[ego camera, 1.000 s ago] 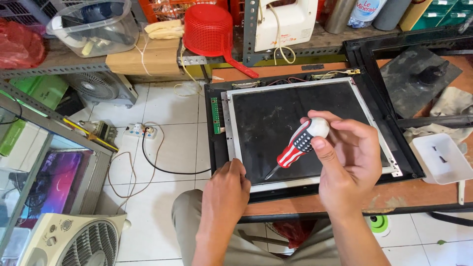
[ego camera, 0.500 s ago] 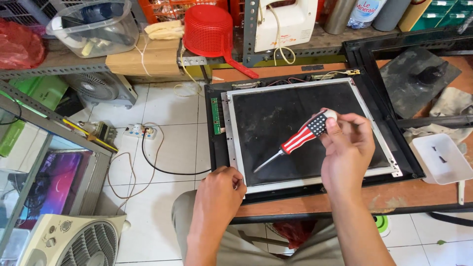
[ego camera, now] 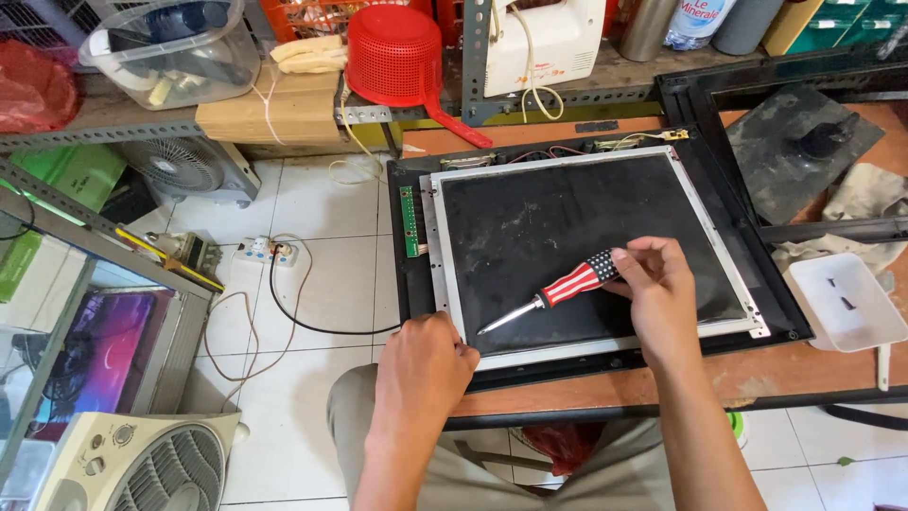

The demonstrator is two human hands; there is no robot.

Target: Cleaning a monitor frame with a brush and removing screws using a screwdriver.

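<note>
A dark flat screen panel in a silver metal frame (ego camera: 445, 246) lies on a black back cover on the wooden table (ego camera: 681, 383). My right hand (ego camera: 662, 289) holds a screwdriver (ego camera: 553, 290) with a red, white and blue striped handle; its metal tip points toward the panel's near left corner. My left hand (ego camera: 426, 364) rests on that near left corner, fingers curled over the frame's edge. A small green circuit board (ego camera: 409, 220) sits along the panel's left side.
A white tray (ego camera: 846, 303) with small screws stands at the right. A black stand plate (ego camera: 794, 151) and grey cloth (ego camera: 865, 203) lie at the back right. A red basket (ego camera: 395, 52) and white appliance (ego camera: 544, 38) sit on the shelf behind. Fans, cables, a power strip (ego camera: 265, 252) occupy the floor left.
My right hand lowered the screwdriver from upright to nearly flat, tip now aimed at the near left corner. My left hand shifted slightly along the panel's front edge.
</note>
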